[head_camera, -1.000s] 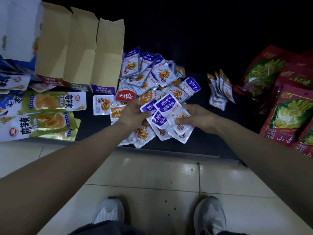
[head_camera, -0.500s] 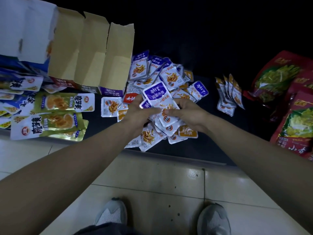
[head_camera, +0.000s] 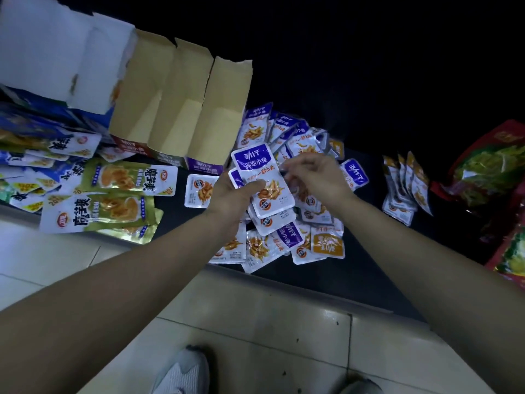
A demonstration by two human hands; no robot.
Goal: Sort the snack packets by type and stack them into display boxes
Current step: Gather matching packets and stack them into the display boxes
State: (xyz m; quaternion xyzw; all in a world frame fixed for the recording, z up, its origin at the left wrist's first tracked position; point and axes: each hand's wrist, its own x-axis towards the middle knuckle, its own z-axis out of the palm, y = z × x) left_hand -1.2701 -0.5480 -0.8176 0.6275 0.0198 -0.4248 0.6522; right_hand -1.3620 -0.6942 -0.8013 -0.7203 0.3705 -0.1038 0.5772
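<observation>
purple packet stack [head_camera: 264, 180]: being held just above the loose pile, over the middle of the tabletop; showing a white pouch face with a purple band of white characters at the far end, and orange-brown strips pictured above a round red logo at the near end; lower packets peeking out at the near and left edges.
left hand [head_camera: 230, 194]: clamping its grip on the stack, thumb lying across the top packet's face, fingers hiding beneath.
right hand [head_camera: 315, 177]: hovering at the top packet's far right edge with fingers curled; grip pinching or merely touching, not possible to tell.
loose pile [head_camera: 287, 137]: lying on the dark tabletop [head_camera: 355, 265], mixing purple packets with an orange packet [head_camera: 326, 245] at the near side.
display box [head_camera: 181, 109]: standing open just left of the pile, tan flaps rising, purple front panel facing the pile.
change since a second ago: stack being squared from a fan of several faces into one covering face; right hand shifting from the packet's middle up to its far edge.
</observation>
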